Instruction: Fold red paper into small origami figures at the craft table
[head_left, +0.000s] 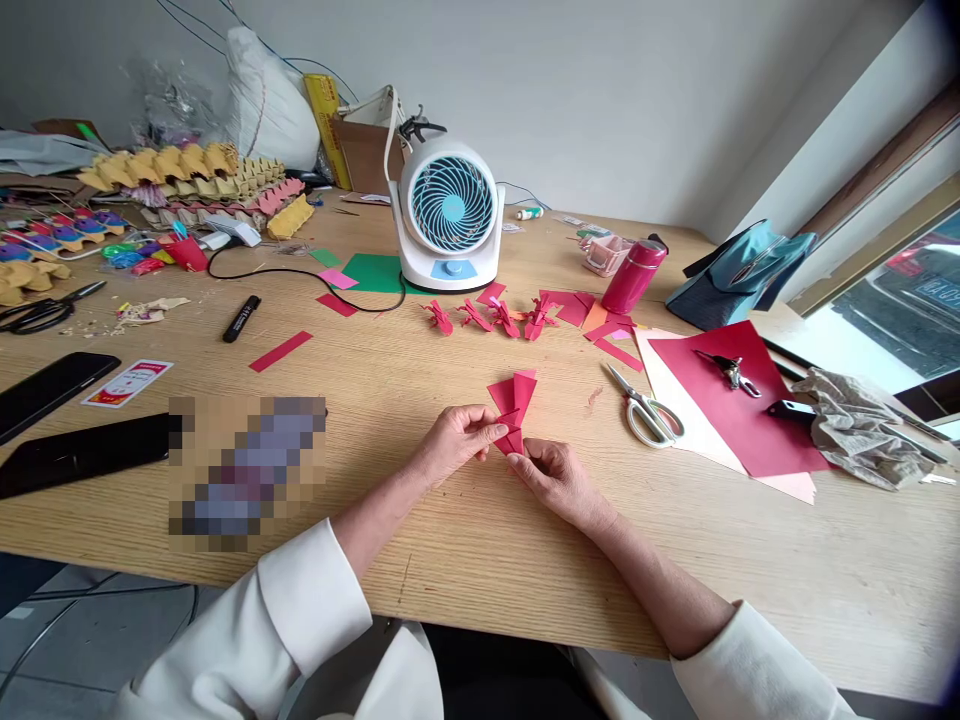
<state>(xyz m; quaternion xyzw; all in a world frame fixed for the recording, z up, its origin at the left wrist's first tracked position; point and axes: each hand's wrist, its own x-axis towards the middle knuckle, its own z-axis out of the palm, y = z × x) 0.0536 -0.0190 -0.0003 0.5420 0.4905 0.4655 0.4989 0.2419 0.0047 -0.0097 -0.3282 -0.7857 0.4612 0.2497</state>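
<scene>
One red folded-paper piece (516, 402), seemingly part-made, is finger-pinched by both left hand (459, 437) and right hand (556, 480), inward from near edge of table (450, 545). Four red paper figures (506, 319), apparently complete, rest toward far edge.

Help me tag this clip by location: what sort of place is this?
Probably a papercraft workspace: small red paper figures and pale-handled metal scissors lie on a light-brown wooden table, and the left hand and right hand hold folded red paper.

No clearly legible text.
</scene>
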